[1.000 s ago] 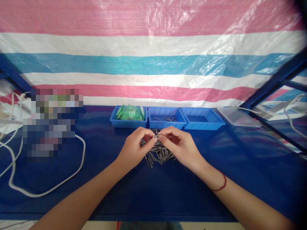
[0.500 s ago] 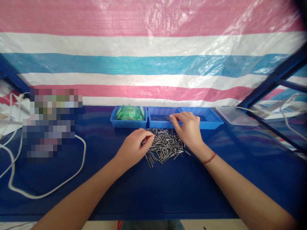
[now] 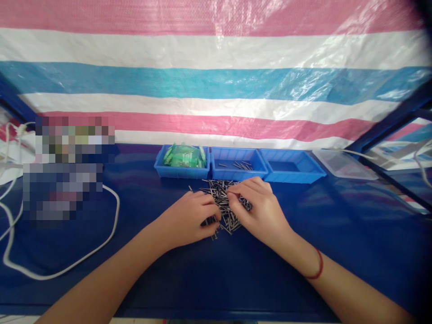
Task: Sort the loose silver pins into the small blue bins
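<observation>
The left hand (image 3: pixel 189 217) and right hand (image 3: pixel 262 211) are resting curled fingers on the pile of pins (image 3: pixel 218 189) lying on the table (image 3: pixel 236 270) just before the middle tray (image 3: pixel 236 173), though I cannot tell if either is pinching one, and such light, stiff, slippery pins are likely calling for a fingertip pinch mid-shaft.

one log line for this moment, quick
left hand: on pin pile | right hand: on pin pile | middle tray: holds loose pins

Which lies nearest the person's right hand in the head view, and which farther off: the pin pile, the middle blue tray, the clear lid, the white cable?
1. Pin pile, under the right hand.
2. Middle blue tray, just behind.
3. Clear lid, far right.
4. White cable, far left.
</observation>
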`<action>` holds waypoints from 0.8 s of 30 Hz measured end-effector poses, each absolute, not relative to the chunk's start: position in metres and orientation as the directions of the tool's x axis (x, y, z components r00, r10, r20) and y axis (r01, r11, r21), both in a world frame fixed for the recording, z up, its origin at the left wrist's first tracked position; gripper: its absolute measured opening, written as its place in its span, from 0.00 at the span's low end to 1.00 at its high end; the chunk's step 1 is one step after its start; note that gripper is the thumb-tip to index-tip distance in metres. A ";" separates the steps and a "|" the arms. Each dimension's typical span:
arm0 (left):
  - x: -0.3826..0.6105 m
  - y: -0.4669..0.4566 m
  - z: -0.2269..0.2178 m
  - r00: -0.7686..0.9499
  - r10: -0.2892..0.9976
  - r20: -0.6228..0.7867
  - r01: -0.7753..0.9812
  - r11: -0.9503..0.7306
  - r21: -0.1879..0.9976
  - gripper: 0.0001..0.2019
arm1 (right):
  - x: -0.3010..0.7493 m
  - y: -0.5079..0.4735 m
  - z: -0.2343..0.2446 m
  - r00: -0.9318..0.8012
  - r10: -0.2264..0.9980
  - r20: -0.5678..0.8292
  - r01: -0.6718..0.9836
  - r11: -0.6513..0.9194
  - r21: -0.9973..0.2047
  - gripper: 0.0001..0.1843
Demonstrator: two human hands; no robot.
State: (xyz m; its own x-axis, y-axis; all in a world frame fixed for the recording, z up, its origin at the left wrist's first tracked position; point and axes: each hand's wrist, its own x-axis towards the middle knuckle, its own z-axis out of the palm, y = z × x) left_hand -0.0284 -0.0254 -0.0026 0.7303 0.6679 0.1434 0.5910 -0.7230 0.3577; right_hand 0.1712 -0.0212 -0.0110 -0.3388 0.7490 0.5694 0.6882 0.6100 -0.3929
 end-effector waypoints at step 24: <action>-0.018 -0.028 -0.018 0.734 0.660 0.160 0.663 -0.748 0.041 0.09 | 0.163 -0.025 -0.023 -0.430 0.760 0.488 0.619 0.642 -0.453 0.08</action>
